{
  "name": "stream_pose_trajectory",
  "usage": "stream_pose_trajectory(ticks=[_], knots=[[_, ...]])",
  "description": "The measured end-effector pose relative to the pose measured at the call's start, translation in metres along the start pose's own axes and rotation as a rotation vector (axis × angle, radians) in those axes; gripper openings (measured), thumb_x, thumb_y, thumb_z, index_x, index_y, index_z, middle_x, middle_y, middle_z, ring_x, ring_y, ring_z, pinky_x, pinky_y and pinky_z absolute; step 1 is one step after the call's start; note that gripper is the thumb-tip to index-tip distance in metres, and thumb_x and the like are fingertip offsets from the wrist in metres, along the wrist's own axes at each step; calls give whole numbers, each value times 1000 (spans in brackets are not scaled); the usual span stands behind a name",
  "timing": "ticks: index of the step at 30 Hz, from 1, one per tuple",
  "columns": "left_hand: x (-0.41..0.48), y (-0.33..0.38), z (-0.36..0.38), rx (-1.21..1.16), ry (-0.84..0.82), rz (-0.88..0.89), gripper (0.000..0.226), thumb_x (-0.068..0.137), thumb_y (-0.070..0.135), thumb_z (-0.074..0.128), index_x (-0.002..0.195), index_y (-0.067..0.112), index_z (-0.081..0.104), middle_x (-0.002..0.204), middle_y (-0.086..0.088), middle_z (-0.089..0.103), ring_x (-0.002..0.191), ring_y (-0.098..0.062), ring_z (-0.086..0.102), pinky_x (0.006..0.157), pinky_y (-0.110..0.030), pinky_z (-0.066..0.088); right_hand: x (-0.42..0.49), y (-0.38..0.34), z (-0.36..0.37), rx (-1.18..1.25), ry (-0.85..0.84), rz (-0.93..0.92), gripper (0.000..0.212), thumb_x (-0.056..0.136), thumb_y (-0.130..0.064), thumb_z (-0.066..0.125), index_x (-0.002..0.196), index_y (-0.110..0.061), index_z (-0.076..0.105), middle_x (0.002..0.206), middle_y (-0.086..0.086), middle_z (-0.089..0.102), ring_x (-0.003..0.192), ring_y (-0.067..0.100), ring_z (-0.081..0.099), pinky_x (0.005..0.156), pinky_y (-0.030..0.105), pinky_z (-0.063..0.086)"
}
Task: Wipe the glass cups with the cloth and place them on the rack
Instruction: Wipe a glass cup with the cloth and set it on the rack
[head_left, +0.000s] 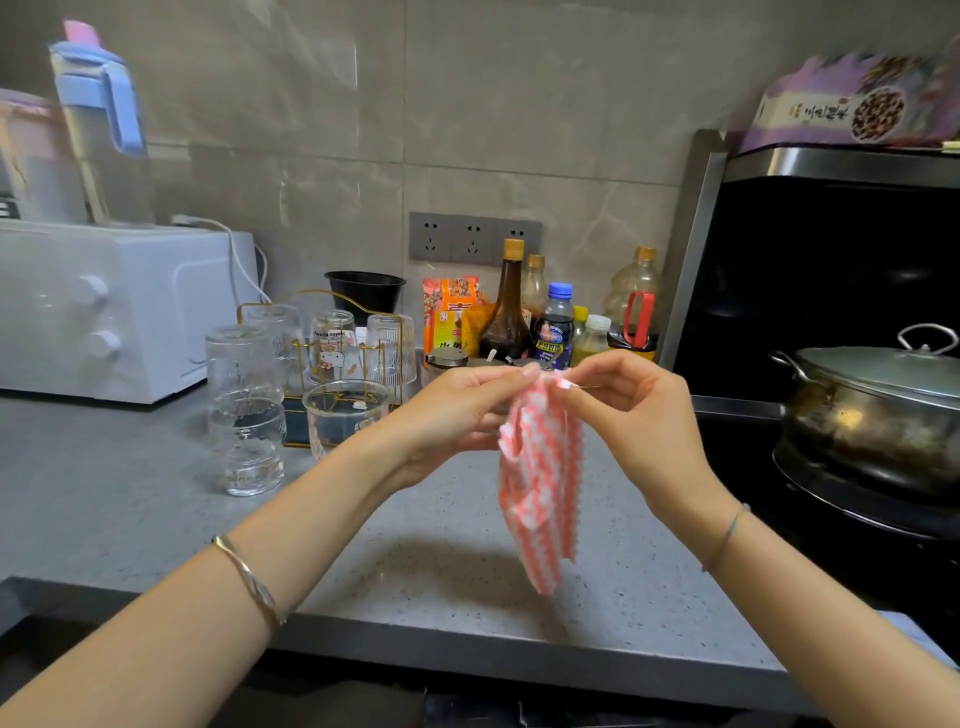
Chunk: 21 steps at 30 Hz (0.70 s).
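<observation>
I'm seeing the pink-and-white striped cloth (540, 483) hanging in the air over the front of the grey surface (156, 509), held up by its top edge, with the loose end dangling toward the near rim. Both hands are gripping it: the left hand (457, 410) is pinching the upper edge between thumb and fingertips, its other fingers curled underneath, and the right hand (636, 410) is pinching the same edge just beside it, so the two sets of fingertips are almost meeting above the cloth.

Left of the left hand, an upright glass cup (345, 415) is standing on the surface, just in front of the gold wire rack (240, 312). Further left, a stack of two clear cups (245, 410) is standing on the surface, near the rack's front corner. On the rack itself I'm making out three cups sitting upside down: a plain one (275, 332), one with a cartoon print (335, 348) and a ribbed one (392, 348).

Behind the rack a black bowl (365, 293) is sitting against the tiled wall, and a cluster of sauce bottles (506, 312) is lining the wall behind the hands, under a row of sockets (475, 239). A white toaster oven (104, 312) is occupying the far left, and a lidded metal pot (878, 410) is resting on the cooktop at the right.
</observation>
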<state>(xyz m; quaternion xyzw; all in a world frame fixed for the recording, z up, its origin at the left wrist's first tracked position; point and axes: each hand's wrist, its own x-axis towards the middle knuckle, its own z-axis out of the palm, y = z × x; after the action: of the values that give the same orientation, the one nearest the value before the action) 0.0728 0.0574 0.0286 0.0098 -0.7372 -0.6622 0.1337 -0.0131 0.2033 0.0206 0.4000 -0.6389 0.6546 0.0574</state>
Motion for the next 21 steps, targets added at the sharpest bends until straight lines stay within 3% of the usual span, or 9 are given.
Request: stream_pose_trajectory(ticks=[2,4,8,10,13,15,18,21], knots=[[-3,-2,1,-44,-29,7,41,77,52,64,107,23,66,97,2,73,88,-9,69,74,-20,55,1,0,-2,22,27,-4,9,78,-4,74,84,-3,67,83,5,72,79,13,71,73,22,57],[-4,-8,0,61,-38,26,67,62,51,78,119,26,54,106,7,73,98,-6,69,81,-22,55,3,0,-6,42,50,14,10,78,-3,74,83,-2,65,82,8,72,76,12,70,71,22,57],[-9,-21,2,435,-13,88,81,67,33,85,133,31,40,127,13,56,110,-3,59,94,-27,52,9,0,-13,29,46,63,12,78,-6,74,82,-11,64,86,8,72,79,13,70,65,19,55],[-9,-27,3,533,14,146,89,68,34,86,140,32,35,131,16,53,112,-1,57,98,-30,50,11,0,-16,34,46,77,14,78,-5,74,80,-14,63,84,7,71,75,12,69,59,17,53],[-9,-37,11,638,-16,234,101,66,40,86,145,40,24,130,30,44,110,11,52,94,-15,46,14,1,-19,67,63,86,16,78,-6,75,78,-15,61,81,6,70,70,9,67,54,17,50],[-6,-42,19,558,62,305,82,72,35,83,139,40,37,124,30,51,104,13,55,87,-13,50,15,2,-20,53,54,82,16,78,-8,76,81,-15,62,82,6,69,72,11,66,54,19,51],[4,-39,20,298,164,310,26,87,18,69,112,22,66,101,6,71,87,-4,67,78,-23,57,16,2,-22,57,35,69,18,77,-6,76,82,-15,62,83,4,68,73,10,65,56,17,50],[10,-31,7,163,212,211,16,91,24,61,94,14,73,78,4,73,70,-6,65,67,-21,56,17,4,-32,90,23,87,18,75,-6,76,84,-14,63,81,4,69,72,9,66,59,17,51]])
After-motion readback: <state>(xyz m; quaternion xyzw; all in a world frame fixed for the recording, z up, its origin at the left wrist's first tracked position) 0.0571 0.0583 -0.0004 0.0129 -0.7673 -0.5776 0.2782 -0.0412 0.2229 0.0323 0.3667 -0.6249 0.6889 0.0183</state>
